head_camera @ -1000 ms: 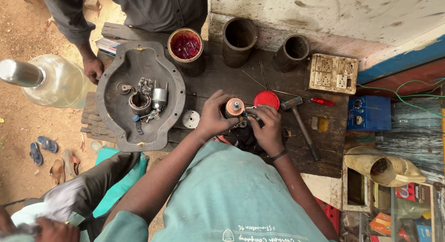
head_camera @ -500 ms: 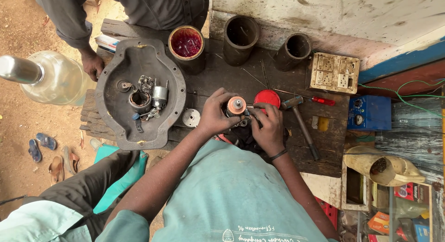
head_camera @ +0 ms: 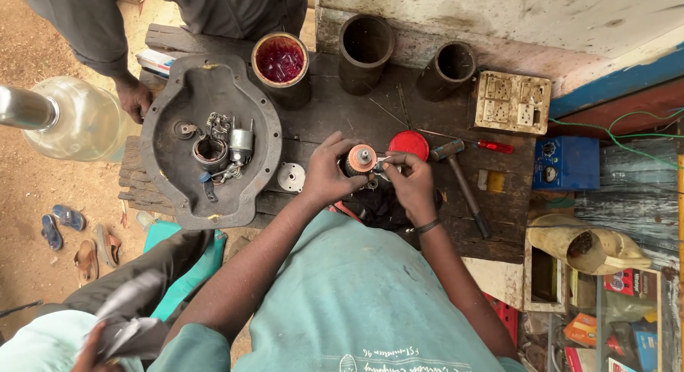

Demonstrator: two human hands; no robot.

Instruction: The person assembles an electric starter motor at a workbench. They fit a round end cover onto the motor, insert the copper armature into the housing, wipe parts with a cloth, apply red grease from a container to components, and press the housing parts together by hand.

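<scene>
My left hand grips a small motor armature with an orange copper winding and a shaft pointing up. My right hand pinches a small metal part against the armature's right side. Both hands hover over a dark wooden workbench, above a black cloth. A red round lid lies just behind my right hand. A white round cap lies left of my left hand.
A grey metal housing holding loose motor parts lies at left. A can of red liquid, two dark pipes, a hammer, a red screwdriver, a switch board and a blue box sit around. Another person's hand rests at the bench's left edge.
My hands stay on the armature with only small finger shifts. The person at the lower left has moved, with a cloth now in view there.
</scene>
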